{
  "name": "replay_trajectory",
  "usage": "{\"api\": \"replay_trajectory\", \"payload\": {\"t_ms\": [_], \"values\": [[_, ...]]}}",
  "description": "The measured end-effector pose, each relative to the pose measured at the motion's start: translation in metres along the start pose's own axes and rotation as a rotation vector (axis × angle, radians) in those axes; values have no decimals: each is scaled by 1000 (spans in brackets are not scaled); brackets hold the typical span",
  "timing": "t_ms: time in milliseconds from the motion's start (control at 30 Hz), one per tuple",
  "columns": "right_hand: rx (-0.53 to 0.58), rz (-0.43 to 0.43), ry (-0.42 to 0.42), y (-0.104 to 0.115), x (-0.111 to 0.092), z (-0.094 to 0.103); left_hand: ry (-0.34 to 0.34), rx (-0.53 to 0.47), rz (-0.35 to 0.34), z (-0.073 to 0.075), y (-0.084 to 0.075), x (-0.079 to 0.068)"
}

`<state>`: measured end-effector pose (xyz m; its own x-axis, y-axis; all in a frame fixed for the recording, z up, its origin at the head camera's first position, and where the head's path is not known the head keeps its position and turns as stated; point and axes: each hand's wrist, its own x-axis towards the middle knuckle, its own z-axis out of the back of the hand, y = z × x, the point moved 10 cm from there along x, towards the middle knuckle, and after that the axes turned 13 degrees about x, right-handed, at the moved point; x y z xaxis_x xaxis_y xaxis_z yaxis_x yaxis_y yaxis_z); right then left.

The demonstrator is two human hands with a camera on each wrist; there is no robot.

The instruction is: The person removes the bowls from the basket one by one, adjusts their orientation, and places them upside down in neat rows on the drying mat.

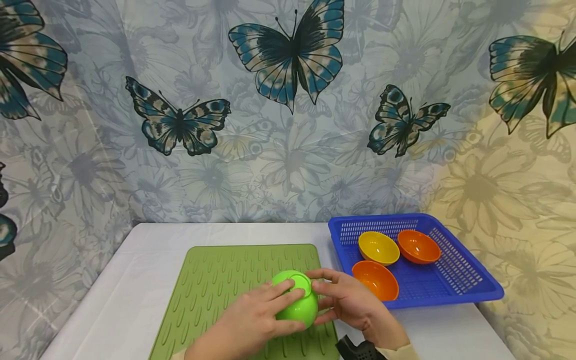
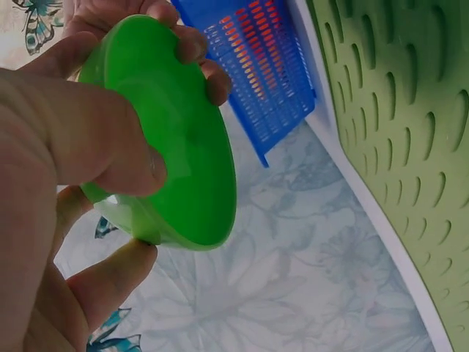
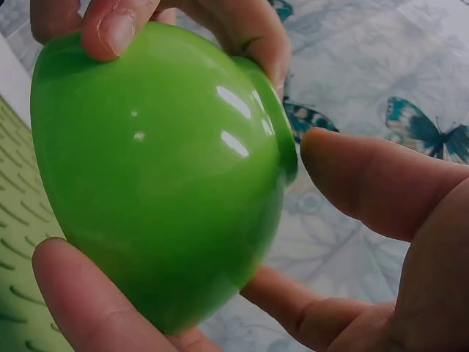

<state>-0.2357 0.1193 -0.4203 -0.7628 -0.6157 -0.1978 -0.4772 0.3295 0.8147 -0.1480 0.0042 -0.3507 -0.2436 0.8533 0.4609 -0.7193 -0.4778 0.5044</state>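
Note:
A green bowl (image 1: pixel 299 305) is tipped on its side above the mat, its round foot showing in the head view. My left hand (image 1: pixel 256 312) grips it, thumb inside the bowl (image 2: pixel 194 161) and fingers spread over the outer wall. My right hand (image 1: pixel 353 302) holds the bowl from the other side, with fingertips over the rim in the left wrist view. In the right wrist view the bowl's smooth outer wall (image 3: pixel 161 169) fills the middle, and the right fingers surround it.
Beneath the hands lies a green textured mat (image 1: pixel 216 285) on a white-covered table (image 1: pixel 112 295). To the right, a blue basket (image 1: pixel 454 280) holds a yellow bowl (image 1: pixel 379 248) and two orange bowls, one at the back (image 1: pixel 418 247), one in front (image 1: pixel 375 281). Butterfly-print cloth (image 1: pixel 288 175) hangs behind.

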Motion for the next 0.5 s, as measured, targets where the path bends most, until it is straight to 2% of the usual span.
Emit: {"api": "replay_trajectory", "payload": {"t_ms": [200,500], "values": [[-69,21,-60,-3,2,4,39,48,-36,-6,-5,0],[-158,69,-125,0,3,6,17,43,-43,-7,-7,1]]}}
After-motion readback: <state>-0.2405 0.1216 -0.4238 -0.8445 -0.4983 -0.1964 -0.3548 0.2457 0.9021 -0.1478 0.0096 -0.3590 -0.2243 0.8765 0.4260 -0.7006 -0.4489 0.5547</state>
